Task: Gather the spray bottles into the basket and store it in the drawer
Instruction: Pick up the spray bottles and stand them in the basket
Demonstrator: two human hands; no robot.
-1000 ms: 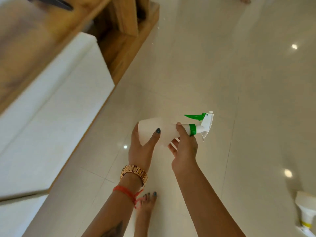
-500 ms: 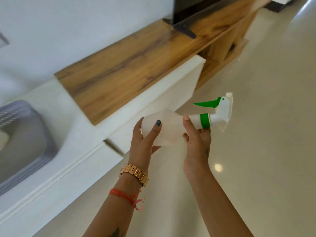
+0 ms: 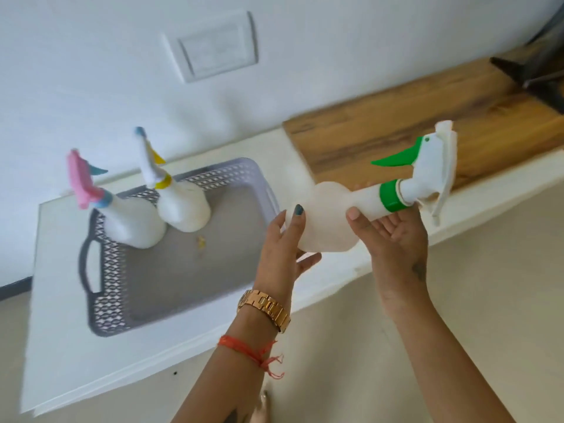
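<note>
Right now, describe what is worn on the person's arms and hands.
Both forearms are bare, no sleeves. The left hand has dark teal nail polish; its wrist carries a gold link watch and a frayed orange-red thread bracelet. The right hand wears nothing, with a small dark mark near the wrist.

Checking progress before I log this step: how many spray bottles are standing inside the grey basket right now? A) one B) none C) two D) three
C: the pink-trigger bottle and the yellow-collar bottle stand in the grey basket, while the green-trigger bottle is held outside it by the left hand and right hand.
</note>
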